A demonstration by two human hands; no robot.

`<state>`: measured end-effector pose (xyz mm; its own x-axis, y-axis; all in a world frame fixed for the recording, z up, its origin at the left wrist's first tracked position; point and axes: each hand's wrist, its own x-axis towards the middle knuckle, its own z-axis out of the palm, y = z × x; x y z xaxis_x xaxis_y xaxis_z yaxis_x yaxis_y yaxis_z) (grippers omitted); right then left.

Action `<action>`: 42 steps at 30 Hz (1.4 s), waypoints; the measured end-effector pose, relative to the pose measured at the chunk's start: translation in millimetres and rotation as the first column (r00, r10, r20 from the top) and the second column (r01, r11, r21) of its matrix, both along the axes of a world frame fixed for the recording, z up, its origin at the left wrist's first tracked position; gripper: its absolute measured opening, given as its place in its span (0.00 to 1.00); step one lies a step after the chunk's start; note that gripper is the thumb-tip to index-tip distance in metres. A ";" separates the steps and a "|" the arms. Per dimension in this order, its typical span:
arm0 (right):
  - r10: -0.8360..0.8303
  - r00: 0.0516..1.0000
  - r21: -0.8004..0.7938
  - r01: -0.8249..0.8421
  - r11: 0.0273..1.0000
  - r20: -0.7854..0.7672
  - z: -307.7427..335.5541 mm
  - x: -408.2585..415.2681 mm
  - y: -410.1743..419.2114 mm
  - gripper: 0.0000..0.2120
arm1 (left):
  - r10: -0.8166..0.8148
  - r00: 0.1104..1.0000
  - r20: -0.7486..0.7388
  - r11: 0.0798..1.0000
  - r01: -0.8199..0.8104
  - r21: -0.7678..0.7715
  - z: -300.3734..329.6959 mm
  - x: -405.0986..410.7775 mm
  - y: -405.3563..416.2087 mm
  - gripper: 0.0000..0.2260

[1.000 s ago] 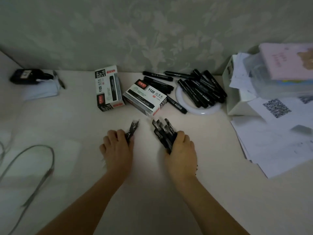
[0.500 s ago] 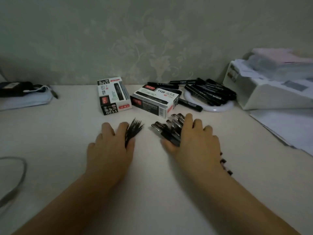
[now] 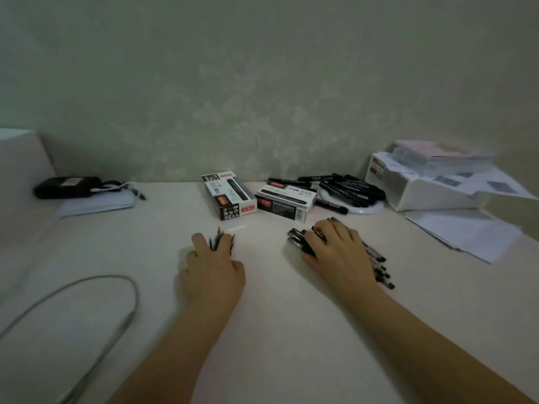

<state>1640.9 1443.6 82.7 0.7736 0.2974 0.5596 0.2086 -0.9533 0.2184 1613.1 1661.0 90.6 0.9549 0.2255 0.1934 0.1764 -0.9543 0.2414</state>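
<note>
A pale, smooth surface (image 3: 277, 330) runs to the wall. A bundle of black pens (image 3: 376, 258) lies on it under the right hand (image 3: 338, 252), which holds them. The left hand (image 3: 214, 272) rests on it, gripping thin black sticks (image 3: 215, 239). Beyond the left hand lies a marker box (image 3: 230, 196), and a second box (image 3: 287, 201) lies beyond the right hand. Further past the right hand a white ring (image 3: 364, 209) bears loose markers (image 3: 350, 189). Outward of the right hand sit a white carton (image 3: 423, 193) and paper sheets (image 3: 463, 231). Outward of the left hand curves a grey cable (image 3: 134, 298), with a black device (image 3: 67, 186) on a white cloth (image 3: 96, 204) further off.
</note>
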 end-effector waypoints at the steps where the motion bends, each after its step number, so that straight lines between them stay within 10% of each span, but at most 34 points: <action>1: 0.028 1.000 -0.016 -0.028 0.999 0.008 -0.6 1.3 -0.9 0.09 | 0.012 1.000 -0.009 1.000 -0.012 0.020 2.1 1.9 -2.2 0.18; 10: 0.027 0.999 -0.128 -0.031 0.991 -0.034 3.0 9.3 10.2 0.07 | 0.105 0.994 -0.034 0.985 -0.099 0.143 2.1 17.9 0.9 0.26; 13: 0.076 0.993 0.205 -0.056 0.977 -0.089 6.8 11.3 30.3 0.09 | -0.057 0.972 0.229 0.998 0.051 0.032 11.1 17.3 -3.9 0.19; 17: 0.432 0.900 0.907 -0.139 0.397 -0.051 10.9 5.8 55.7 0.03 | -0.392 0.833 0.389 0.806 0.515 -0.291 20.4 10.9 -24.5 0.13; 23: 0.745 0.662 0.967 0.128 -0.221 0.083 4.9 11.0 44.6 0.06 | -0.554 0.782 0.285 0.736 0.620 -0.270 16.1 11.1 -24.1 0.14; 27: 0.688 0.726 0.965 0.171 -0.199 0.013 3.4 16.7 37.9 0.05 | -0.548 0.809 0.214 0.833 0.550 0.053 11.7 12.1 -8.9 0.10; 33: 0.774 0.633 0.995 0.069 -0.066 0.008 10.0 11.9 28.8 0.09 | -0.562 0.797 0.221 0.808 0.586 -0.057 18.8 6.2 -4.9 0.01; 42: 0.803 0.595 0.999 0.002 0.050 -0.041 10.2 6.3 34.7 0.08 | -0.584 0.770 0.255 0.811 0.558 0.175 12.0 16.6 6.3 0.15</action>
